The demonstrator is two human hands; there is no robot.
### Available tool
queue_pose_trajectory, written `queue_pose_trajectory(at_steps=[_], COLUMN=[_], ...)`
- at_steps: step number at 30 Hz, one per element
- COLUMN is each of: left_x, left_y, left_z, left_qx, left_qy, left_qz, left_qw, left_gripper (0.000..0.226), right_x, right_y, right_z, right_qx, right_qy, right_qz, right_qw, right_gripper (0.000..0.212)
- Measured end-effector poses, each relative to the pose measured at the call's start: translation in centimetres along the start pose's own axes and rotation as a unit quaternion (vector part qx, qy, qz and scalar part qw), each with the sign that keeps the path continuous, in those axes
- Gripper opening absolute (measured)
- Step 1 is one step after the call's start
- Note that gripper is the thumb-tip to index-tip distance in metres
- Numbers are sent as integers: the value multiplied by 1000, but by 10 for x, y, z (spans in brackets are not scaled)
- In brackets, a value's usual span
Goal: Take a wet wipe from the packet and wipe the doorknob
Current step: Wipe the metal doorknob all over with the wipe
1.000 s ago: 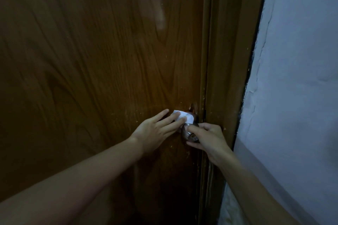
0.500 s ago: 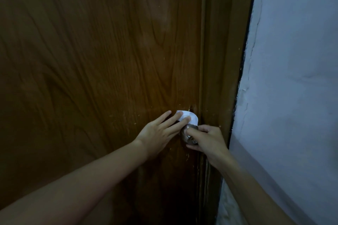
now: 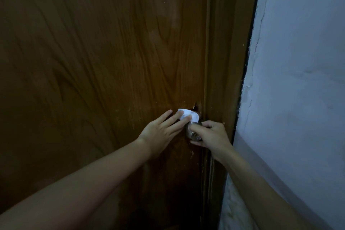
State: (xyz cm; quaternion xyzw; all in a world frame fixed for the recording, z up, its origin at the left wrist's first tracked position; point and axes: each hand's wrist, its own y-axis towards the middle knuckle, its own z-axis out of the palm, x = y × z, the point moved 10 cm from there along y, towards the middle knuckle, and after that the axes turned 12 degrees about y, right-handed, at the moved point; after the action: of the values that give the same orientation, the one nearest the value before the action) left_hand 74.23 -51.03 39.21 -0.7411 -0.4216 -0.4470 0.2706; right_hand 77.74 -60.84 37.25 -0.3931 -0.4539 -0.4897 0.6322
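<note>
Wiping is in progress at the round, silver-toned metal doorknob [image 3: 193,133], mounted at the right edge of the dark brown wood-grain door [image 3: 102,61], just beside the brown door frame [image 3: 227,61] and the pale painted wall [image 3: 298,80]. The folded white wet wipe [image 3: 188,114] sits on the upper side of the knob, pressed there by the left hand [image 3: 164,131]. Risks noted: the wipe is pinned only by flat fingertips and not pinched, so it could slide off the curved metal and drop to the floor, which is out of view; the right hand [image 3: 209,136] covers part of the knob, so the covered areas would likely go uncleaned unless the grip shifts; a turn of the knob under pressure could unlatch the door and upset the contact. Lighting is dim, and residue on the metal cannot be judged. Left fingers [image 3: 182,122]: extended, nearly straight and slightly spread, two tips resting on the wipe, enclosing nothing. Right fingers [image 3: 200,127]: curled narrowly around the knob from its right and lower side, the thumb lying across its front, holding it steady. The wipe packet is not in view.
</note>
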Motion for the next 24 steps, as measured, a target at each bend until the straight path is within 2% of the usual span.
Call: queue_pose_trajectory(at_steps=[2,7,11,14,16,19,21,24], left_x=[-2,-7,-18,-26,-28,-22,-22,-29], left_y=[-4,-3,-3,-2,-2,-6,-8,-6], left_z=[4,6,6,5,2,0,-1,-1], left_qx=[10,17,25,9,-17,-67,-96,-123], left_qy=[-17,-75,-221,-352,-436,-566,-613,-656], left_qz=[-7,-32,-107,-180,-215,-285,-319,-335], left_qw=[1000,996,969,919,873,770,717,665], left_gripper=[73,88,93,95,98,93,89,87], right_x=[4,16,17,17,16,17,16,14], right_y=[0,-4,-6,-8,-9,-10,-11,-10], right_z=[-1,2,2,-1,-1,-1,-2,-2], right_qx=[-2,-6,-14,-32,-36,-43,-46,-47], right_qy=[-26,-158,-174,-173,-165,-153,-144,-138], right_qz=[-22,-90,-94,-100,-100,-108,-107,-107], right_qw=[999,983,980,979,981,981,983,984], right_gripper=[15,19,23,23,19,14,15,16])
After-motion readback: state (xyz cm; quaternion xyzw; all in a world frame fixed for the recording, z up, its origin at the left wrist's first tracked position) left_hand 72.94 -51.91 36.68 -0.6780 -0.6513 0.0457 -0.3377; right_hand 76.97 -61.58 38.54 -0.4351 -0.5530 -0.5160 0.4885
